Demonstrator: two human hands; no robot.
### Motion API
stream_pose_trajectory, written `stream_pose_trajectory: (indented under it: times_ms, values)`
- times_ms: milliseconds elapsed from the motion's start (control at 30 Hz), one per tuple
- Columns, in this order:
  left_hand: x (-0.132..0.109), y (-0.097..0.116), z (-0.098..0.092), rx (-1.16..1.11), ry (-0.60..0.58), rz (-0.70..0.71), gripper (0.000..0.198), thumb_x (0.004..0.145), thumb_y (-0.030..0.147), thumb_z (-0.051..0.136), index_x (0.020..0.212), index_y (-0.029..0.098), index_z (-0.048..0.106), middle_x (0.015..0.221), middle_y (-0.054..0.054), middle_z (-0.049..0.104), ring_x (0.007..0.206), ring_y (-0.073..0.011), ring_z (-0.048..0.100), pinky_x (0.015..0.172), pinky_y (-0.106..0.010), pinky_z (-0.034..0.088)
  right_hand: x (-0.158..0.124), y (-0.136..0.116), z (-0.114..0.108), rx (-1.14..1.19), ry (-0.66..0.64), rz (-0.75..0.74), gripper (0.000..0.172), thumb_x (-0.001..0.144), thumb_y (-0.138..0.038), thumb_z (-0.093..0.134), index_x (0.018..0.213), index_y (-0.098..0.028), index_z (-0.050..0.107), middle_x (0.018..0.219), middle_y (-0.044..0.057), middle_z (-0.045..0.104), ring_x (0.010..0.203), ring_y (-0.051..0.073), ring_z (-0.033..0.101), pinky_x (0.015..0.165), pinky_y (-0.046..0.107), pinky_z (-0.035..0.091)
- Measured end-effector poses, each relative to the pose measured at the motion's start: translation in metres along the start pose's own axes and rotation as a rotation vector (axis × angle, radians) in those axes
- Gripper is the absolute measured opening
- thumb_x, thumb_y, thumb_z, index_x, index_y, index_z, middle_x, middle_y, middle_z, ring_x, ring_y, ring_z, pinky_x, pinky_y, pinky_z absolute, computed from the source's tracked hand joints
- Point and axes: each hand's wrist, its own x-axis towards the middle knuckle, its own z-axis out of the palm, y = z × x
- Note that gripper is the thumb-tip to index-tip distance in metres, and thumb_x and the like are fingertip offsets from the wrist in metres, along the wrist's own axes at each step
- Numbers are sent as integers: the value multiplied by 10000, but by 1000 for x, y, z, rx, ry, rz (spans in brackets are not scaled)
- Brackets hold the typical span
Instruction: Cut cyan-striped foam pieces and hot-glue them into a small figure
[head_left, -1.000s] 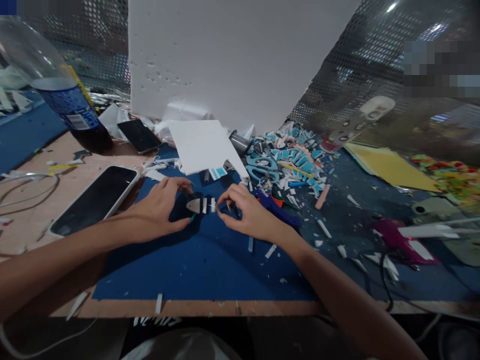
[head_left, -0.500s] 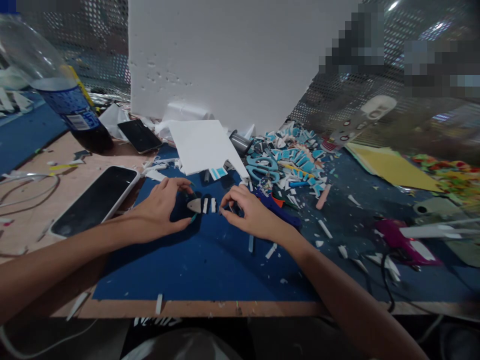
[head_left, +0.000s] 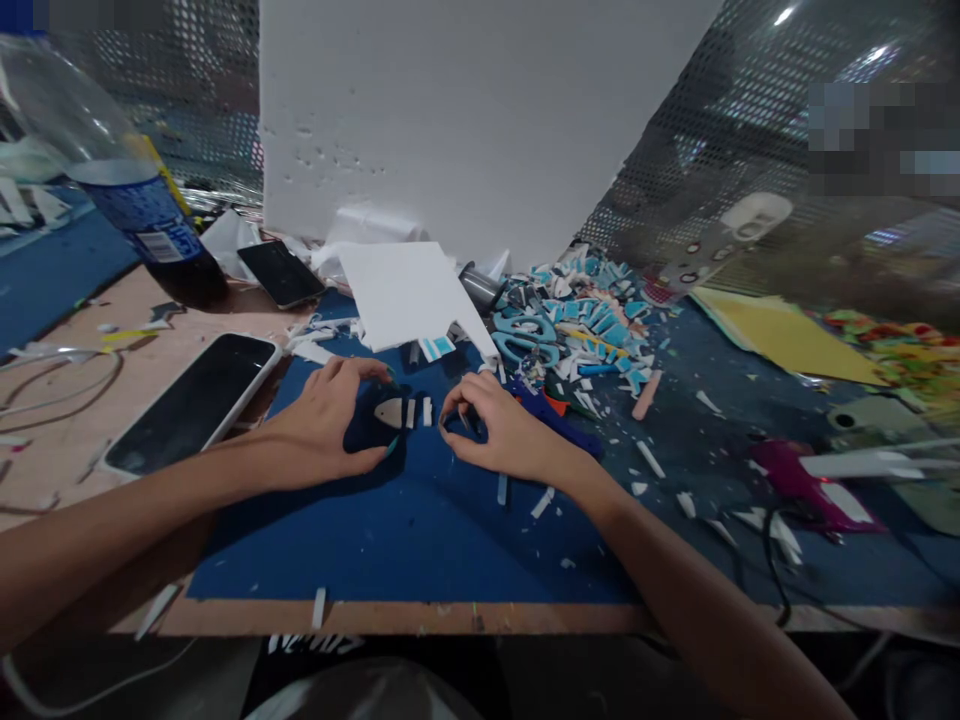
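Note:
On the blue mat (head_left: 405,540) lies a small pale piece shaped like a fish head (head_left: 388,412), with a dark dot on it. Two short white strips stand in a row to its right, a nearer strip (head_left: 410,413) and a farther strip (head_left: 427,411), with gaps between. My left hand (head_left: 330,415) is open, thumb and fingers spread around the pale piece's left side without closing on it. My right hand (head_left: 487,425) is just right of the row, its thumb and fingertips curled together in a pinch; whatever is between them is hidden.
A white-cased phone (head_left: 196,400) lies left, with a bottle (head_left: 161,215) of dark drink behind it. Scissors (head_left: 525,340) and blue-white scraps (head_left: 600,310) lie behind my right hand. A magenta glue gun (head_left: 810,485) with a cord is at right; a white board (head_left: 450,120) stands behind.
My left thumb and fingertips have shifted slightly right around the pale piece. My right fingertips have stayed close to the row's right end, their curl rounding slightly.

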Motion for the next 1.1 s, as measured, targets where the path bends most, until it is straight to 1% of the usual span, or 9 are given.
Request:
stream_pose_trajectory:
  times_ms: [100, 233, 367, 500, 833, 967, 1100]
  values:
    - [3, 0, 4, -13, -3, 23, 608, 732, 489, 620, 1224, 218, 389, 1252, -134, 415, 1182, -360, 429, 956, -558, 427, 1, 4, 1, 1, 11, -2, 99, 826, -268, 529, 881, -194, 492, 878, 47, 445, 865, 202, 428, 772, 349, 407]
    - [7, -2, 10, -35, 10, 77, 535, 759, 455, 601, 1190, 225, 384, 1221, -119, 437, 1159, -318, 460, 977, -527, 421, 1, 6, 1, -5, 35, -21, 87, 830, -269, 525, 870, -200, 488, 869, 43, 449, 857, 202, 432, 785, 360, 401]
    - [6, -6, 9, -10, 56, 78, 589, 738, 437, 630, 1203, 218, 343, 1200, -118, 430, 1132, -295, 472, 962, -497, 438, 1, 7, 1, -8, 49, -32, 85, 828, -263, 525, 866, -196, 486, 861, 43, 451, 846, 199, 429, 772, 354, 400]
    - [4, -6, 5, 66, 92, 61, 608, 722, 444, 632, 1193, 204, 332, 1154, -115, 436, 1093, -292, 475, 926, -489, 450, 2, 8, 0, -2, 47, -39, 91, 830, -267, 520, 872, -193, 486, 863, 44, 447, 846, 198, 422, 752, 343, 402]
    - [5, 1, 3, 56, 57, 25, 584, 746, 464, 595, 1186, 188, 328, 1131, -112, 455, 1052, -279, 491, 900, -458, 447, 2, 9, 0, 7, 47, -25, 86, 824, -258, 530, 870, -199, 487, 863, 44, 446, 847, 199, 419, 748, 338, 405]
    - [4, 2, 2, 68, 67, 32, 602, 742, 475, 592, 1195, 173, 336, 1119, -122, 460, 1049, -293, 489, 877, -457, 454, 3, 10, 0, 1, 56, -29, 89, 822, -260, 533, 867, -197, 487, 851, 41, 446, 839, 198, 422, 738, 336, 406]
    - [4, 2, 0, 85, 76, 8, 616, 719, 465, 610, 1191, 160, 359, 1135, -133, 457, 1073, -308, 483, 902, -464, 443, 3, 10, 0, 5, 62, -35, 87, 824, -256, 535, 871, -196, 494, 857, 42, 450, 843, 196, 427, 751, 337, 404]
